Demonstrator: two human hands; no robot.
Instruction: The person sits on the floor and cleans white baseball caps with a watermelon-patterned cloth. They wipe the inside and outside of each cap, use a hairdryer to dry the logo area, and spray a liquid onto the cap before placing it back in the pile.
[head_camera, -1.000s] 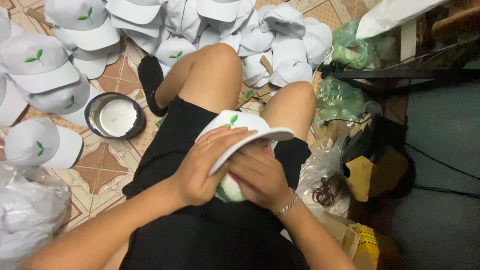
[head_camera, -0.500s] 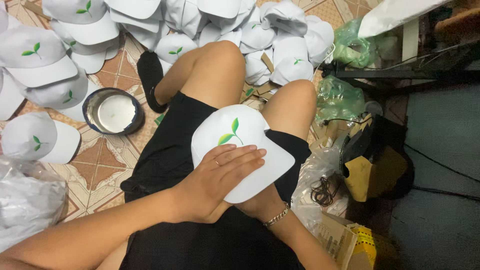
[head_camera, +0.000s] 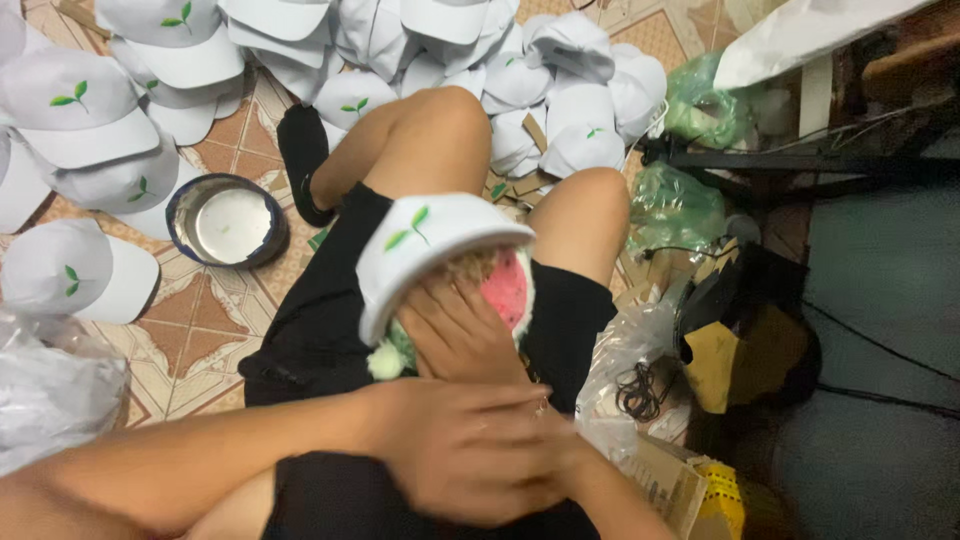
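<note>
the white cap (head_camera: 425, 245) sat on the lap just above the right hand (head_camera: 460, 330), brim pointing up-right, leaf mark uppermost. that hand was tucked under it, fingers curled around pink and green stuffing, probably gripping it. the left hand (head_camera: 470, 450), blurred, lay half-open across the right wrist, holding nothing.

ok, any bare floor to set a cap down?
Bare tile shows between the metal bowl, the lone cap and the plastic bag at left. Ahead, the cap pile covers the floor. Right of the knee, green bags and cables crowd it.
</note>
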